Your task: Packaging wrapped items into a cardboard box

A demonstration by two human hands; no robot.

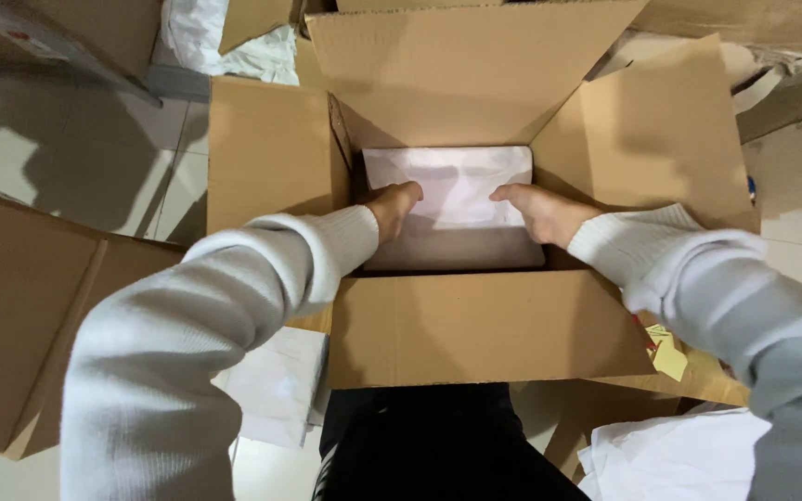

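Here, a flat white plastic-wrapped packet [452, 199], smooth and slightly glossy, is lying at the bottom of an open brown corrugated cardboard box [480, 325]. The left hand [392, 209] and right hand [540, 211] are pressing down on its left and right edges, fingers spread flat, gripping nothing. Judging by the slick wrap, the packet could be slipping or creasing under uneven pressure. Loose white paper sheets [679, 455] are lying on the tiled floor [95, 158].

Above box [475, 325]: open, my way in is free.
Sides: four flaps [266, 153] fence me in.
Bottom: white packet [457, 190] fills it.
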